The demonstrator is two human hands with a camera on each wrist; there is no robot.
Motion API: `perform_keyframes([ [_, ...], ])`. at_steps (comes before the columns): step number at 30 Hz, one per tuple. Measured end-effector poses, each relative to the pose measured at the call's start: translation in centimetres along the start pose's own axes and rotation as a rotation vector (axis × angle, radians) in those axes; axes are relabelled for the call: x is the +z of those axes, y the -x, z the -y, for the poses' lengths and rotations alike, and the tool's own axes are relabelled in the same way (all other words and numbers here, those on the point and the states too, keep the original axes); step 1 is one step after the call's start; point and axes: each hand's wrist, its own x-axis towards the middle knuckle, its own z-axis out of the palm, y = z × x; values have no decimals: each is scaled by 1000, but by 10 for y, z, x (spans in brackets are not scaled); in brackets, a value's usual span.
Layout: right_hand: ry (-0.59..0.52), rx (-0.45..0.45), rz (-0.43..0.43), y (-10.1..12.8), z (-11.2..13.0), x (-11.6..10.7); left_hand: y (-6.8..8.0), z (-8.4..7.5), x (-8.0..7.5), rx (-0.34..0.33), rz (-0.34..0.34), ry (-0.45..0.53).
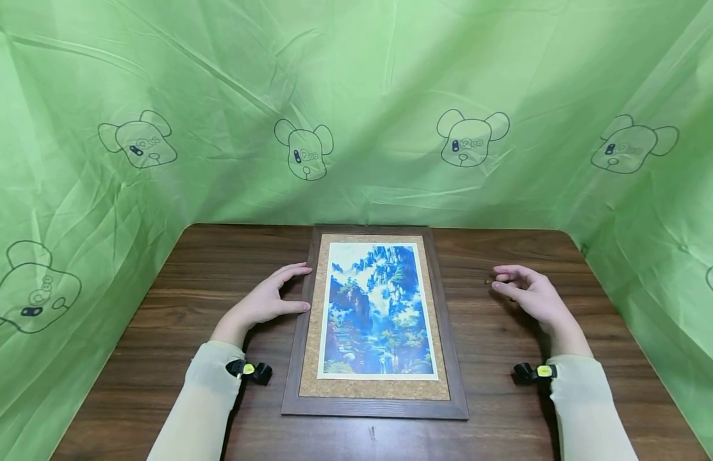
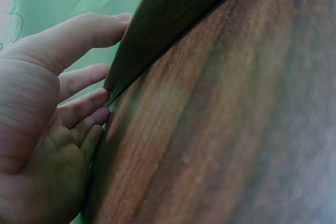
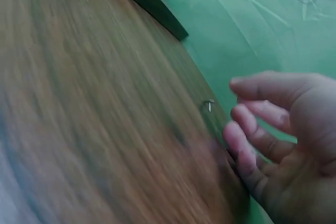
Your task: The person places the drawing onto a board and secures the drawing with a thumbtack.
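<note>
A framed cork board lies flat on the table, its cork face bearing a white-bordered print of blue mountains and trees. My left hand touches the frame's left side with thumb and fingertips; the fingers are fairly straight. In the left wrist view the thumb and fingertips meet the dark frame edge. To the right of the board, my right hand hovers low over the table, fingers loosely bent and holding nothing. Just beyond its fingertips, a small thumbtack with a thin metal point sits on the wood, apart from them.
The brown wood-grain table carries the board near its middle. Green cloth printed with cartoon heads hangs round the back and both sides. A black strap with a small camera circles each wrist.
</note>
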Motion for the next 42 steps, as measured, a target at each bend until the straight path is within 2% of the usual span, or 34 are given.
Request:
perform_keyframes([
  [8, 136, -15, 4, -2, 11, 10, 0, 1, 0, -4, -2, 7],
  [23, 223, -30, -27, -7, 7, 23, 0, 2, 0, 9, -7, 0],
  [30, 245, -68, -28, -7, 7, 23, 0, 3, 0, 10, -9, 5],
  [42, 288, -69, -29, -6, 10, 21, -1, 3, 0, 15, -9, -2],
])
